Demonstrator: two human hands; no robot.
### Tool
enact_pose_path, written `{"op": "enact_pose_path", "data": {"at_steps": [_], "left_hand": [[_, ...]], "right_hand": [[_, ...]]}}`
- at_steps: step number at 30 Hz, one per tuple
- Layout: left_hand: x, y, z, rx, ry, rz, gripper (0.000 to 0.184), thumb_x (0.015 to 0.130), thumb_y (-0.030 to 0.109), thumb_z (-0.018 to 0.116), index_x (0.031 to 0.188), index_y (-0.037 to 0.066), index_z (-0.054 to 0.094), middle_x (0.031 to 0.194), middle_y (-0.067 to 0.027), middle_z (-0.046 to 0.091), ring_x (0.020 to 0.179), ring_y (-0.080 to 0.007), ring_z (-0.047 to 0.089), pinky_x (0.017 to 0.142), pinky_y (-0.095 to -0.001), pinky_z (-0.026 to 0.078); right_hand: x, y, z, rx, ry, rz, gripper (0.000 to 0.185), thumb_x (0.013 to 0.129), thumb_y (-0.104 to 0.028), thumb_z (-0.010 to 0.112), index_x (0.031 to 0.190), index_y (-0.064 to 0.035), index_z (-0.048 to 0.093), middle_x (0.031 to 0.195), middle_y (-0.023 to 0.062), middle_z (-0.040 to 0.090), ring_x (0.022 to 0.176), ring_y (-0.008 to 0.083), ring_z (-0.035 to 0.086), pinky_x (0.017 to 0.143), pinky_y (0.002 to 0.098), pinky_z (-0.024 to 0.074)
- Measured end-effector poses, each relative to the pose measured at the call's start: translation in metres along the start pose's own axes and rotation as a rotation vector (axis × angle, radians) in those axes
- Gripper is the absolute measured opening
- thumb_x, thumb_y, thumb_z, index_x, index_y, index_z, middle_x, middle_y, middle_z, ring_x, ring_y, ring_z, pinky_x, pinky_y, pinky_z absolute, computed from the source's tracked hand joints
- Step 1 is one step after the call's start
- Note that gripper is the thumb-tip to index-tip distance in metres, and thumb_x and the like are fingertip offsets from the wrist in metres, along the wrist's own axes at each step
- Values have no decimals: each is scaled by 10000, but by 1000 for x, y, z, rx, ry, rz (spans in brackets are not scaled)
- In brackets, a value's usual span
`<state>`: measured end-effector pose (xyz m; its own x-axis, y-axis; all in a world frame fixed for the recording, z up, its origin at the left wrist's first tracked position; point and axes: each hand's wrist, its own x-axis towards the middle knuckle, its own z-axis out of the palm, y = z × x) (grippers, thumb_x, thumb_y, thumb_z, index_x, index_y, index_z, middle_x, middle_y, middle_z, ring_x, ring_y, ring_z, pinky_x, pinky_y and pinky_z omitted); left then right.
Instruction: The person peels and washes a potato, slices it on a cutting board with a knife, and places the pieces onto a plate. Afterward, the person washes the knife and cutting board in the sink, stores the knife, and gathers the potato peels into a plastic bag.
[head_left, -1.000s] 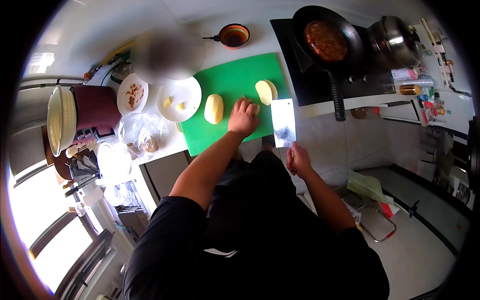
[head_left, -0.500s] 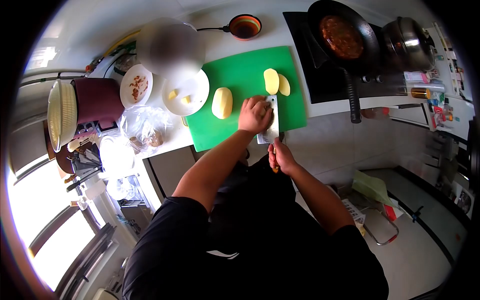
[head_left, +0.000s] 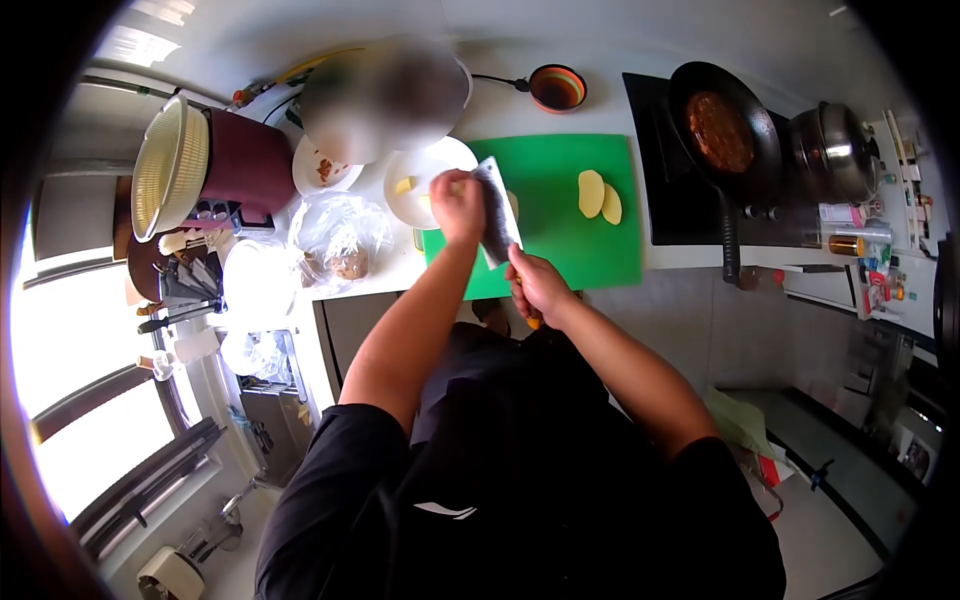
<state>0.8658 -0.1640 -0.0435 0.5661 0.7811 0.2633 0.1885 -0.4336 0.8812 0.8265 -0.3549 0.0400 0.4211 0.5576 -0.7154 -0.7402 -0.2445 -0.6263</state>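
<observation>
Where the white plate (head_left: 447, 153) and the green board (head_left: 560, 255) lie side by side, a cleaver (head_left: 497, 215) leans

As the person stands before the desk (head_left: 510, 122), the things form almost one row, probably so that each is in easy reach. At the far left there is a cream basket (head_left: 168, 175), next to a dark red appliance (head_left: 243, 165). Then come a clear plastic bag (head_left: 340, 235) with something brown inside, and a small dish (head_left: 348, 181) with reddish bits. The white plate carries a yellow piece (head_left: 404, 186); it perhaps stands near the board because the way between them is then short. On the left part of the board, a pale chunk (head_left: 513, 204) shows only its edge beside the blade. At the right, two yellow slices (head_left: 591, 193) lie together, maybe set apart so that the blade does not meet them. Farther right, a black pan (head_left: 735, 183) points its handle toward the person, which should make it easy to grasp, and a metal pot (head_left: 835, 150) stands beside it.

About the hands: the left hand (head_left: 457, 208), at the right edge of the plate, has its fingers bent, close to the blade. I cannot tell whether they pinch something or touch the metal. The right hand (head_left: 537, 285) is closed around the cleaver's handle. The blade is tilted above the board; such a full grasp, I think, stops it from turning.
</observation>
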Motion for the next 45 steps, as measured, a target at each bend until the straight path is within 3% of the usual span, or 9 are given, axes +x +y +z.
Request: {"op": "enact_pose_path", "data": {"at_steps": [4,10,14,16,21,28,32,35,45], "left_hand": [[40,-39,-11,121,-104,-104,221,823,216,720,967,49,739,1145,-153,701,1129,-361,627,1033,-451,474],[19,-8,-2,342,-1,377,191,856,162,720,1029,86,747,1242,-137,695,1187,-386,591,1070,-493,438],[-56,63,60,-20,-613,-11,432,861,125,750,1277,87,639,1248,-173,619,962,-318,663,830,-420,562],[-89,64,111,216,-590,27,598,835,224,795,1393,141,595,1407,-158,570,1198,-361,598,1041,-448,502],[-85,102,127,480,-747,16,678,852,351,762,1459,154,533,1448,-131,563,1294,-378,541,1114,-454,445],[-103,67,117,111,-456,-544,393,891,343,692,1130,33,653,1048,-183,727,960,-377,694,887,-453,549],[-122,53,100,161,-423,-677,350,866,340,716,1011,28,655,946,-150,734,895,-326,712,831,-440,556],[-125,43,105,174,-348,-580,354,829,312,753,1018,28,656,945,-134,729,887,-304,713,821,-432,559],[-113,48,117,223,-280,-591,324,796,246,780,1038,49,693,907,-101,723,837,-277,704,787,-408,561]], "right_hand": [[12,-9,8,-57,19,-11,561,1055,-630,440,947,-84,513,586,-7,439,444,121,440,441,294,392],[-23,0,-51,-7,165,-97,560,1065,-590,459,884,-65,524,527,1,441,365,119,414,382,283,342],[-58,-1,-90,150,401,-167,524,1065,-562,481,826,-98,515,540,-6,445,373,119,416,378,285,349],[-64,4,-112,220,467,-211,517,1067,-552,484,824,-96,514,545,2,445,379,126,418,376,282,348],[-79,11,-145,158,541,-236,532,1071,-547,481,829,-75,524,543,6,438,368,122,398,373,283,335],[-77,22,-148,-67,488,-217,568,1069,-565,468,848,-50,560,573,17,495,385,124,451,390,291,365],[-38,49,-153,-347,521,-217,598,1068,-566,455,887,-23,629,687,118,618,587,251,637,583,409,500],[-28,46,-137,-557,554,-283,524,1077,-482,456,965,-7,648,904,239,696,850,474,661,754,526,522],[-19,40,-127,-740,553,-377,508,1076,-454,453,953,-7,660,931,262,704,910,487,662,794,557,518]]}}
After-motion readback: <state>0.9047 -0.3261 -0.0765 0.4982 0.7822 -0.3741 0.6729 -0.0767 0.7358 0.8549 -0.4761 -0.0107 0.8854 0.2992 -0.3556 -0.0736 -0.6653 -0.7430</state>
